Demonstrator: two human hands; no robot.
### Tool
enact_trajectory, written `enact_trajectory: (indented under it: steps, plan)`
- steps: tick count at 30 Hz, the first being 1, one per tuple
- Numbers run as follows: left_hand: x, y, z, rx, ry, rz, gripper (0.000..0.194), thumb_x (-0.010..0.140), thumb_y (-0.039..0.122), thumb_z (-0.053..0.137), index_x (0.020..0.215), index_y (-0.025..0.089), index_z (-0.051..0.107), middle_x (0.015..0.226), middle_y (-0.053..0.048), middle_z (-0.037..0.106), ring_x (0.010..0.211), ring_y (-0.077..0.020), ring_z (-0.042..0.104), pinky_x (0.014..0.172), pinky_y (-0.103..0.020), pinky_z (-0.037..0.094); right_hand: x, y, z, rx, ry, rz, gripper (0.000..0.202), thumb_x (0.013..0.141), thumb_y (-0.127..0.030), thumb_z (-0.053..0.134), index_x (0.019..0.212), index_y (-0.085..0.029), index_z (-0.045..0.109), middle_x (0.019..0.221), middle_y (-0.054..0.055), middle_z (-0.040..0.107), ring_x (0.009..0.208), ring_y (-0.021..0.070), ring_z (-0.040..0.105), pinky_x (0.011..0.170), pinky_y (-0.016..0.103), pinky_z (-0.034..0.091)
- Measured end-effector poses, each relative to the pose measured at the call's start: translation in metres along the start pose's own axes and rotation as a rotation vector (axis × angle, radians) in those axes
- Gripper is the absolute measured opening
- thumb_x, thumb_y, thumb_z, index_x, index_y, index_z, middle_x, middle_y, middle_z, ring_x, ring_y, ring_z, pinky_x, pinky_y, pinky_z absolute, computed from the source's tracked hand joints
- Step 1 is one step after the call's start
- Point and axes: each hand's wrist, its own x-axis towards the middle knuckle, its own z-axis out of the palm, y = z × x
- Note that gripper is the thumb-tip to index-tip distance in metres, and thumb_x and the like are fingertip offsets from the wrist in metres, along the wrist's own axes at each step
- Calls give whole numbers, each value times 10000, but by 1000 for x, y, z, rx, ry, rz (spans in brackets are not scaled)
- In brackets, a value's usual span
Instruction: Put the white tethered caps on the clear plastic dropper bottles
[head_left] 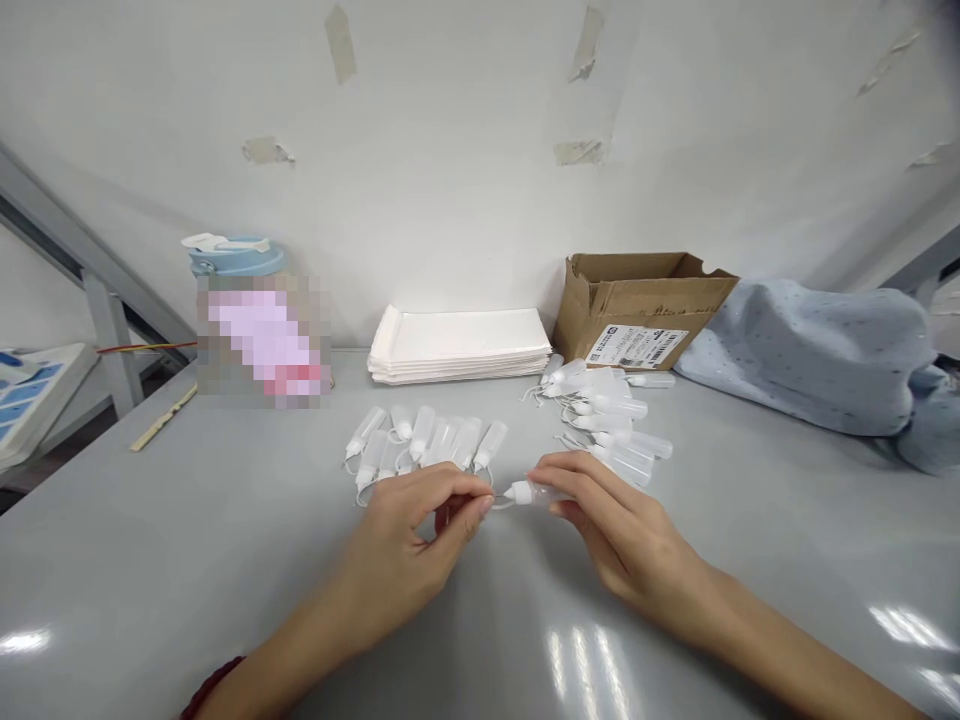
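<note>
Between my hands lies a small clear dropper bottle [519, 492] with a white pointed tip, turned toward the left. My right hand [615, 520] is closed round its body and hides part of it. The thumb and forefinger of my left hand [435, 530] pinch together at the end of the bottle's thin white cap strap [504, 505]; the cap itself is hidden by the fingertips. Just beyond my left hand is a group of similar bottles [421, 432], tips toward me. Behind my right hand lies a pile of more bottles [615, 408], tips mostly leftward.
A stack of white envelopes [465, 345] lies against the wall. Right of it stands an open cardboard box [645, 310], beside a light blue cloth [817, 350]. At the far left are a light blue lidded container [238, 258], a blurred-out patch and a wooden stick [165, 418].
</note>
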Motion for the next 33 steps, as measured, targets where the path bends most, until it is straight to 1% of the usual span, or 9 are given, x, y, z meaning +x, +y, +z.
enact_trajectory:
  steps: [6, 10, 13, 16, 21, 23, 25, 30, 33]
  plan:
    - [0, -4, 6, -15, -13, 37, 192, 864, 213, 483, 777, 180, 651, 628, 4, 600, 569, -111, 518, 554, -222, 406, 1, -9, 10, 27, 87, -52, 414, 823, 49, 356, 1156, -160, 486, 965, 110, 560, 859, 170, 557, 651, 274, 544]
    - [0, -1, 5, -79, -23, -3, 183, 859, 219, 497, 777, 176, 654, 672, -6, 642, 594, -114, 550, 573, -221, 432, 3, -11, 9, 110, 126, -6, 365, 842, 23, 380, 1131, -162, 505, 958, 101, 567, 878, 172, 559, 686, 282, 535]
    - [-2, 1, 4, -92, 4, -6, 153, 852, 222, 523, 795, 180, 658, 663, 7, 643, 587, -106, 557, 579, -212, 446, 4, -10, 5, 153, 134, 25, 304, 865, -11, 419, 1110, -158, 523, 957, 94, 573, 895, 171, 564, 723, 292, 518]
    - [-3, 0, 4, -32, 63, 10, 97, 832, 220, 565, 843, 193, 657, 665, 21, 645, 600, -103, 576, 593, -203, 460, 5, -8, 2, 162, 140, 20, 305, 867, -5, 432, 1118, -152, 525, 973, 91, 573, 910, 163, 557, 742, 284, 501]
    - [-3, -5, 6, 47, 170, 162, 90, 830, 159, 562, 852, 201, 638, 666, 33, 642, 575, -89, 565, 561, -186, 445, 5, -9, 2, 167, 128, 11, 316, 857, 17, 444, 1121, -136, 528, 1014, 93, 565, 946, 153, 545, 768, 271, 484]
    - [-4, -5, 7, 56, 192, 220, 110, 837, 128, 544, 836, 198, 628, 685, 29, 646, 579, -84, 558, 561, -181, 437, 5, -10, 2, 171, 122, 6, 323, 851, 32, 439, 1117, -129, 529, 1024, 97, 562, 954, 151, 542, 778, 271, 480]
    - [-5, -4, 7, 56, 195, 237, 108, 836, 116, 543, 823, 193, 618, 679, 29, 637, 574, -80, 547, 559, -176, 431, 5, -11, 3, 179, 127, 5, 322, 847, 36, 443, 1114, -124, 527, 1029, 99, 559, 959, 152, 539, 782, 274, 479]
    - [-5, 4, 6, -5, 112, 134, 114, 834, 134, 540, 763, 186, 613, 589, 49, 579, 519, -69, 520, 525, -165, 416, 3, -12, 9, 191, 159, -2, 313, 844, 37, 444, 1103, -118, 531, 989, 99, 560, 937, 158, 537, 754, 282, 487]
    - [-4, 5, 8, -56, 99, 78, 130, 831, 149, 542, 729, 183, 614, 564, 54, 569, 504, -66, 522, 518, -165, 412, 2, -11, 13, 181, 183, 3, 303, 843, 37, 447, 1092, -111, 535, 974, 102, 564, 925, 159, 538, 743, 283, 490]
